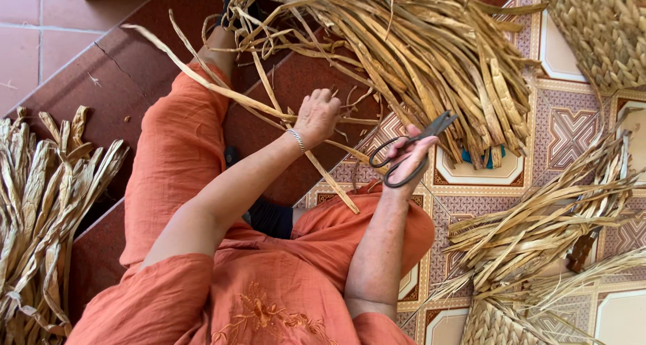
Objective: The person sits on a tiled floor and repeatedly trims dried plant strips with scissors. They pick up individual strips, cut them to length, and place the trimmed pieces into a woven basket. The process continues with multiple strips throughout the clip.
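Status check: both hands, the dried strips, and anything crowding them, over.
Left hand closed on long dried strips. Right hand holds black scissors, blades shut. Big strip bundle directly ahead, touching nothing held.

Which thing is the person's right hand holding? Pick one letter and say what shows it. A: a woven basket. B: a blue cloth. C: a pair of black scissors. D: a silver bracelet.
C: the right hand has its fingers through the loop handles of black scissors, blades pointing toward the bundle of dried leaves, while the left hand grips a dried strip.
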Demonstrator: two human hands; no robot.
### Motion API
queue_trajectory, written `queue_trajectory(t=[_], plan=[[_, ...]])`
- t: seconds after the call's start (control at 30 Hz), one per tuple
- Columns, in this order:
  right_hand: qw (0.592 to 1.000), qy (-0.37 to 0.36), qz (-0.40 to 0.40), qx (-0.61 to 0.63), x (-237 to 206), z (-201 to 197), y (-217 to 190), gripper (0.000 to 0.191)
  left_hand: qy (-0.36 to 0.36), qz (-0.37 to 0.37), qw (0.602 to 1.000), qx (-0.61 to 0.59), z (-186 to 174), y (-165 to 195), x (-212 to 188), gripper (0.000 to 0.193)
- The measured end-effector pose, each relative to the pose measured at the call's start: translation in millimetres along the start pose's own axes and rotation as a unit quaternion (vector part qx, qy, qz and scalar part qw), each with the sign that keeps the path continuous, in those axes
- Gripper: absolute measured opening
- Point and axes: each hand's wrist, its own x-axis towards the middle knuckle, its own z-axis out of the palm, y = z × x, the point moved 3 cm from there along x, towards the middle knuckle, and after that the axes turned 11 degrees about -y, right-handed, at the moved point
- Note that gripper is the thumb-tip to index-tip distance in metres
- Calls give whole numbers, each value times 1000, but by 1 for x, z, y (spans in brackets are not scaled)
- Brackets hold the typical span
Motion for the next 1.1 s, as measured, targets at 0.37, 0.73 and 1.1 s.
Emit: queue_trajectory(t=[0.37,0.73,1.1], plan=[[989,-78,41,-120,-7,42,10,71,148,70,974,-156,-62,-4,2,9],[997,-13,-51,-53,3,35,14,30,-72,108,943,-307,-49,6,-5,14],[983,-54,76,-156,-34,12,-9,29,-264,155,907,291,-30,26,8,81]])
